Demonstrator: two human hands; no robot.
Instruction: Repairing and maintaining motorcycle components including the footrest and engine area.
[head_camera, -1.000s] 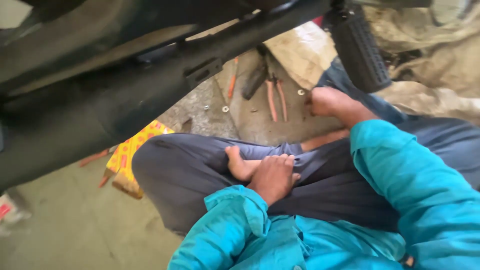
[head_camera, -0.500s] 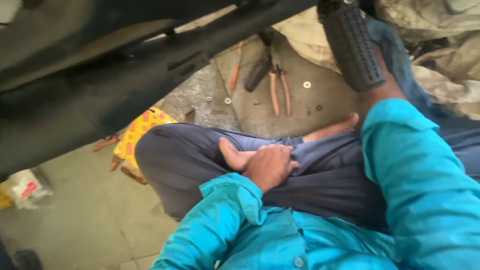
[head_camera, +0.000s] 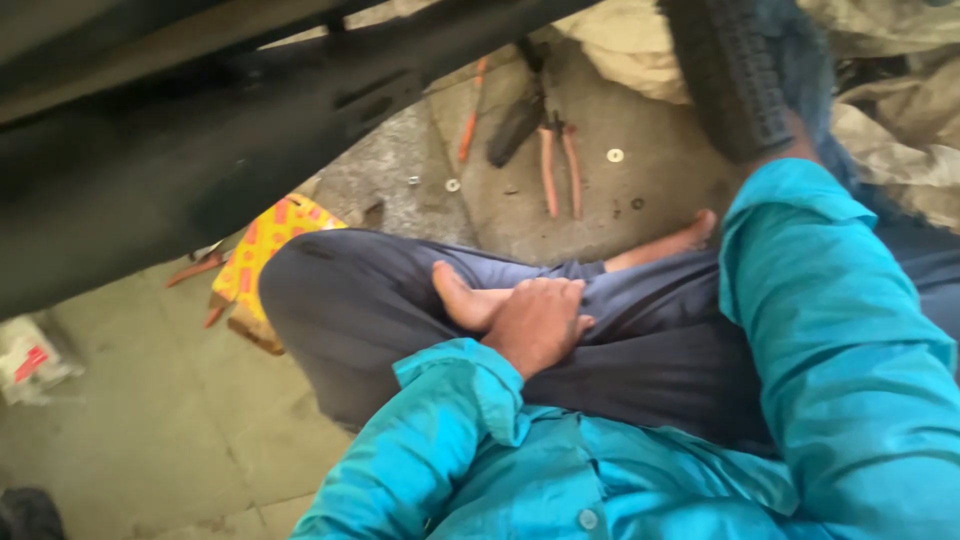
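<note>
I sit cross-legged on the floor in a teal shirt and dark trousers. My left hand rests on my lap, fingers loose and holding nothing, touching my bare foot. My right arm reaches up and away to a black ribbed grip at the top right. Only the wrist of my right hand shows; the fingers are hidden behind the grip.
A thick black frame crosses overhead at the left. On the concrete floor ahead lie orange-handled pliers, an orange screwdriver and a small washer. A yellow and red box sits beside my left knee. Tan cloth is bunched at the right.
My right hand has lifted from near my knee up to the ribbed grip and gone behind it. My left hand has stayed on my lap. The view has shifted closer.
</note>
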